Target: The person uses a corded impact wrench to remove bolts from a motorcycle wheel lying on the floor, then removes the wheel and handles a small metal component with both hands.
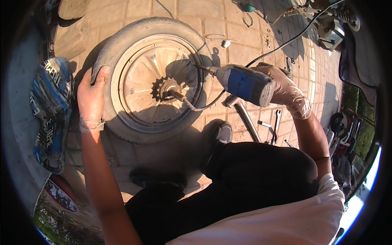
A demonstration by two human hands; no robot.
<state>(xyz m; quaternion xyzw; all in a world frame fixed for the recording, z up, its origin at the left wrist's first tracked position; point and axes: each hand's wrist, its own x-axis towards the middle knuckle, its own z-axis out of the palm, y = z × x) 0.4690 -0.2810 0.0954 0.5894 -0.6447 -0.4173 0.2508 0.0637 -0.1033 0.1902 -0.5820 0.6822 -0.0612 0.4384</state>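
A hub-motor wheel (139, 78) with a dusty tyre (119, 46) lies flat on the paving before me. A toothed sprocket (157, 88) and the axle (179, 95) stand at its hub, with a cable running out. My left hand (92, 95), in a clear glove, grips the tyre's left side, thumb on top. My right hand (281, 82), gloved too, holds a power driver (242, 82) wrapped in blue tape. Its bit (202, 66) points left to the right edge of the hub cover. Whether the tip sits in a screw I cannot tell.
A hammer (245, 118) and a wrench (276, 127) lie right of my shoe (224, 133). A black cable (281, 46) crosses the paving at upper right. A white connector (226, 43) and small hardware lie beyond the wheel. A blue patterned vehicle panel (50, 116) stands at left.
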